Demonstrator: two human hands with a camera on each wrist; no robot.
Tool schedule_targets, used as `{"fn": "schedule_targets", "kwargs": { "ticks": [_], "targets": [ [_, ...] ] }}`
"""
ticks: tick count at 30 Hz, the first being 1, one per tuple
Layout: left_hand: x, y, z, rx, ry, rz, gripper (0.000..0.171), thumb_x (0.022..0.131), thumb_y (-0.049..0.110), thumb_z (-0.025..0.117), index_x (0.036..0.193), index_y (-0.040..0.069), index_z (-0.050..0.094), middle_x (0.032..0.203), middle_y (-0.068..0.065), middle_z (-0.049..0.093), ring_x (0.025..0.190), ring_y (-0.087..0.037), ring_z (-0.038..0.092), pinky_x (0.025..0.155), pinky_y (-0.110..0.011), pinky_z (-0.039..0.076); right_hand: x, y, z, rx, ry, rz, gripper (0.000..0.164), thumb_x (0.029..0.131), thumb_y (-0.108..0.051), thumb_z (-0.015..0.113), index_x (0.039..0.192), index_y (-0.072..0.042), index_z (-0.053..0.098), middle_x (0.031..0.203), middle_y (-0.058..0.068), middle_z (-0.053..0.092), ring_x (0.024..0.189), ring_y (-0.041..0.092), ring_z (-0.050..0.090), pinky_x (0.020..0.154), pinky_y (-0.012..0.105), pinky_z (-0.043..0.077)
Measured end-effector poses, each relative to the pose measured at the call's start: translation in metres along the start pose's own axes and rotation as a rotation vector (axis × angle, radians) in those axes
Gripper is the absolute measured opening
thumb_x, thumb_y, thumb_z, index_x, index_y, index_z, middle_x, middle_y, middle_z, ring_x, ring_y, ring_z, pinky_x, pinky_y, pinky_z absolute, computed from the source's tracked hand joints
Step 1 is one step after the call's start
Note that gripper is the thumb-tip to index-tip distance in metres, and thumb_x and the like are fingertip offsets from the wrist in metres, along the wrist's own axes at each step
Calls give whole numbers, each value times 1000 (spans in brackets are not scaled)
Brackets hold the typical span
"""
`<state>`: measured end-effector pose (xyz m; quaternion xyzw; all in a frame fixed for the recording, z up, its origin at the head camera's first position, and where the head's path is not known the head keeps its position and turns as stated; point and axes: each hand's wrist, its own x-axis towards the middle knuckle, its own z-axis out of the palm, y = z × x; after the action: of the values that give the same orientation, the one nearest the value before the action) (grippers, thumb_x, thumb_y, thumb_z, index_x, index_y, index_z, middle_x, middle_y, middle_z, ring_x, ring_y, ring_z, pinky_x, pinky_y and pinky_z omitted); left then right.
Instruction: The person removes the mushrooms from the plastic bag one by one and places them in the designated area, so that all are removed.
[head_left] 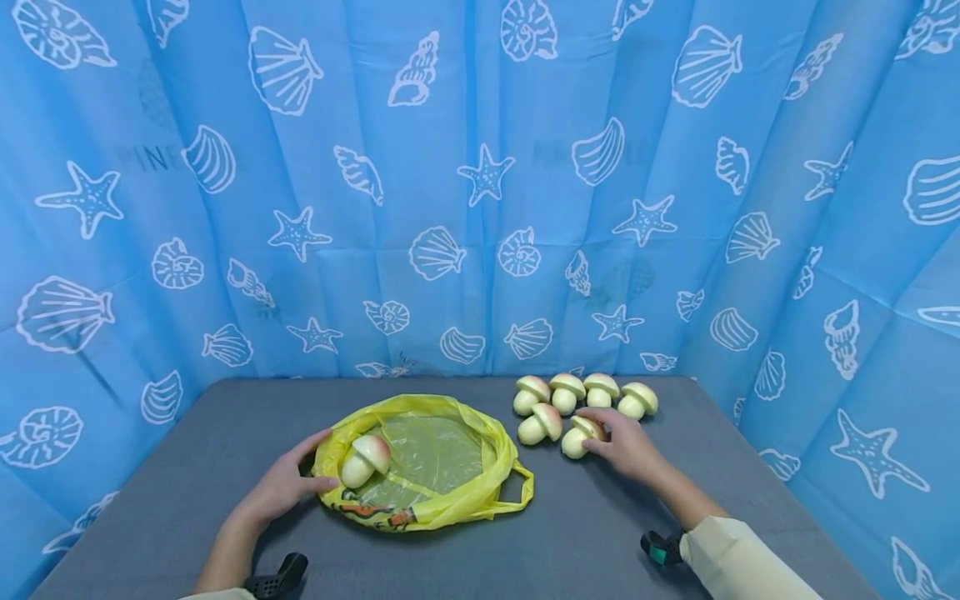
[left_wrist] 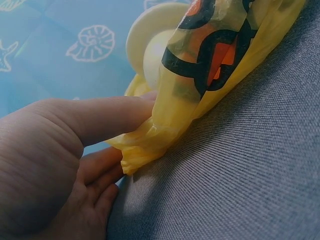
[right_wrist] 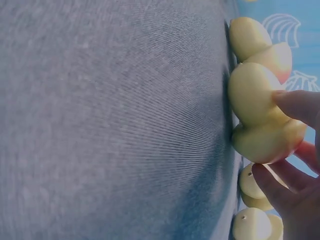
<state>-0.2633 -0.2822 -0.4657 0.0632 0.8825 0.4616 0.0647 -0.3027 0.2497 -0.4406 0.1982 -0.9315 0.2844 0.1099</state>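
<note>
A yellow plastic bag (head_left: 501,454) lies with its mouth spread wide on the grey table, one handle loop to the right. Inside its left part rests a toy mushroom (head_left: 360,468) with a pinkish cap. My left hand (head_left: 279,490) pinches the bag's left rim, thumb on the near side, as the left wrist view also shows. On the right, my right hand (head_left: 628,446) grips another toy mushroom (head_left: 574,442), thumb on its pale stem (right_wrist: 250,92) and fingers around the cap. That mushroom lies tilted, close over the tabletop.
Several more toy mushrooms stand behind the right hand: a back row including one at the right end (head_left: 637,400), and one (head_left: 540,423) just left of the gripped one. A blue shell-patterned curtain (head_left: 480,208) hangs behind the grey table (head_left: 570,542).
</note>
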Motion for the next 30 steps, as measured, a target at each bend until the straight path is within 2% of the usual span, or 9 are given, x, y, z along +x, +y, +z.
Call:
{"fn": "schedule_targets", "kwargs": {
  "ticks": [5,12,17,30],
  "targets": [
    [1,0,0,-10,-4,5,90,85,37,75,152,2,26,153,-30,22,139,-50,19,106,-65,22,3,2,3,-12,51,13,43,84,-6,75,124,-2,63,122,17,61,107,32,59,82,48,48],
    [2,-2,0,-11,1,24,90,85,35,75,152,1,26,153,-30,22,139,-50,18,106,-66,21,6,3,4,-64,116,-5,42,79,-1,78,118,-1,65,117,18,63,106,36,59,84,50,49],
    [2,-2,1,-27,5,31,91,84,34,76,152,0,26,153,-30,22,139,-50,18,107,-64,21,7,4,5,-99,138,-11,42,77,-1,79,117,-2,65,116,17,64,108,35,59,88,51,47],
    [1,-1,1,-5,4,8,92,83,36,76,152,1,26,153,-30,22,139,-50,18,108,-65,20,10,3,5,-126,147,-1,41,77,-2,80,116,-2,66,114,16,65,103,34,60,86,50,48]
  ]
}}
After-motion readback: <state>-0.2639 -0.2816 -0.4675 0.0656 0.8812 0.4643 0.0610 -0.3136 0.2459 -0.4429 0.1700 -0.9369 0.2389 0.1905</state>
